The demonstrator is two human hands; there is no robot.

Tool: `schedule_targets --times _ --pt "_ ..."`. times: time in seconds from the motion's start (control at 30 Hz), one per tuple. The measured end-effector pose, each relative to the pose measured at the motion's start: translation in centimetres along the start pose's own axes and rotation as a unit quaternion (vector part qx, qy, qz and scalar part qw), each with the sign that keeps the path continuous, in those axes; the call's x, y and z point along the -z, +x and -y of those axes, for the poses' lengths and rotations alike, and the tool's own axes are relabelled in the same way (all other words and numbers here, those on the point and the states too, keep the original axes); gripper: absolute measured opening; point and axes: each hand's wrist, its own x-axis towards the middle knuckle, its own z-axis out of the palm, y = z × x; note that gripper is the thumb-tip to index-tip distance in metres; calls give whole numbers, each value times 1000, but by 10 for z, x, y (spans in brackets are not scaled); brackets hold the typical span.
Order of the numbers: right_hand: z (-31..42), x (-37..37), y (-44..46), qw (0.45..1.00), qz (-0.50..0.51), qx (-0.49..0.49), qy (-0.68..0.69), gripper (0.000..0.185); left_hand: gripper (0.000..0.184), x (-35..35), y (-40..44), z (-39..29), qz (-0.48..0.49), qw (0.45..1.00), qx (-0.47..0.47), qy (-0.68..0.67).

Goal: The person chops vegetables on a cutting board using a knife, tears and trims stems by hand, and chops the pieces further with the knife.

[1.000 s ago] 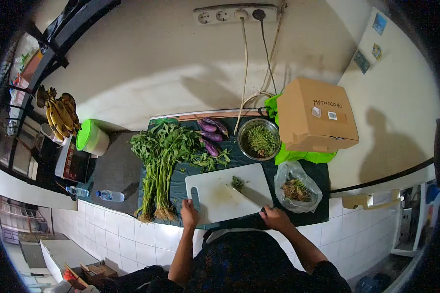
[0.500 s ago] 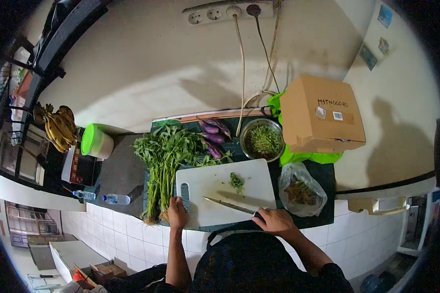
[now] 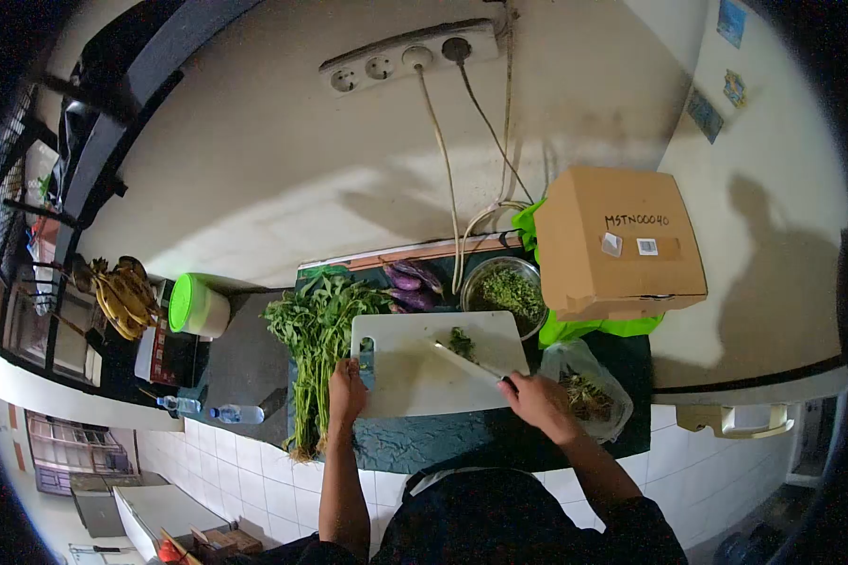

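My left hand [image 3: 348, 388] is closed on the left edge of a white cutting board [image 3: 410, 386], near its handle slot. The board seems lifted, its far edge overlapping the near rim of a metal bowl [image 3: 471, 279] of chopped greens [image 3: 509, 290]. In my right hand [image 3: 539, 405] is a kitchen knife [image 3: 473, 363], held by its dark handle. Its blade slants left across the board, close to a small pile of cut greens [image 3: 461, 343]. Left of the board lies a bunch of long-stemmed leafy greens [image 3: 316, 348] with roots on.
Purple eggplants [image 3: 413, 282] lie behind the board. A clear plastic bag [image 3: 601, 400] with trimmings sits right, below a cardboard box [image 3: 612, 254] on green cloth. Further left are a green-lidded tub [image 3: 198, 306], water bottles [image 3: 237, 414] and bananas [image 3: 122, 297].
The board has moved away from me, toward the bowl, with both hands following. The knife has shifted forward and its tip now lies beside the cut greens. My view has tilted slightly.
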Motion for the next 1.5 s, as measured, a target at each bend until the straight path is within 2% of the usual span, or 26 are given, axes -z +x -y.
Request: schedule_targets --times 0.07,0.13,0.17,0.23,0.3,0.43,0.5,0.53,0.57,0.63,0.7,0.77,0.8,0.9,0.93,1.07,1.13,1.17,1.27,1.33,1.37,1.43,1.5 --pt "-22 -5 13 999 2 -45 -17 40 38 -11 12 15 5 1000 -2 -20" --pt "-39 -4 23 997 -23 -72 -17 40 38 -16 17 15 -47 995 -67 52" --pt "-46 -6 25 994 -43 -99 -19 40 38 -17 18 18 -47 995 -70 53" --pt "-55 -8 28 988 -73 -125 -46 38 37 -3 1 -23 -14 998 -27 53" --pt "-58 -7 29 980 -91 -162 -66 37 36 -7 6 -16 -18 998 -29 53" --pt "-30 11 13 985 -99 -132 -58 39 34 -7 2 -25 -29 996 -31 76" --pt "-1 25 1 996 -29 -89 -1 41 33 -9 3 -18 -28 996 -50 70" --pt "3 24 -3 997 9 -66 -40 35 33 -11 3 -15 -28 995 -69 65" --pt "3 19 -6 997 8 -68 -41 35 33 -13 3 -13 -26 995 -70 64" --pt "-3 0 -8 1000 -15 2 -23 35 32 -15 -1 -16 -49 993 -75 71" --pt "-19 -15 0 999 -29 -21 -10 34 32 -16 -3 -14 -52 993 -81 68" --pt "-36 -20 11 988 -83 -124 -33 34 33 -14 -8 -10 -57 992 -85 66" --pt "-47 -23 16 984 -75 -149 -58 35 33 -12 -10 -8 -46 996 -59 50" --pt "-61 -24 20 973 -120 -177 -88 39 34 -10 -20 -8 -44 998 -30 18" --pt "-60 -26 18 972 -163 -150 -85 38 34 -10 -25 -7 -51 998 -26 4" --pt "-48 -28 8 974 -169 -125 -81 36 33 -21 -22 19 -45 998 -43 -19" --pt "-47 -29 7 978 -145 -114 -102 34 20 -26 -21 28 -24 999 22 -22" --pt "-46 -29 9 978 -146 -111 -104 34 20 -31 -19 36 -27 999 22 -25" --pt "-44 -34 12 971 -199 -102 -88 33 20 -41 -20 59 -75 982 -61 -161" --pt "-43 -33 13 981 -118 -117 -98 33 22 -36 -32 43 -58 992 -25 -107" --pt "-41 -32 15 981 -120 -114 -99 33 22 -35 -32 39 -61 992 -26 -110" --pt "-27 -30 14 973 -174 -112 -105 33 31 -30 -36 33 -84 995 -38 -30" --pt "-25 -29 15 976 -153 -119 -101 33 30 -20 -50 15 -73 995 -27 -57"
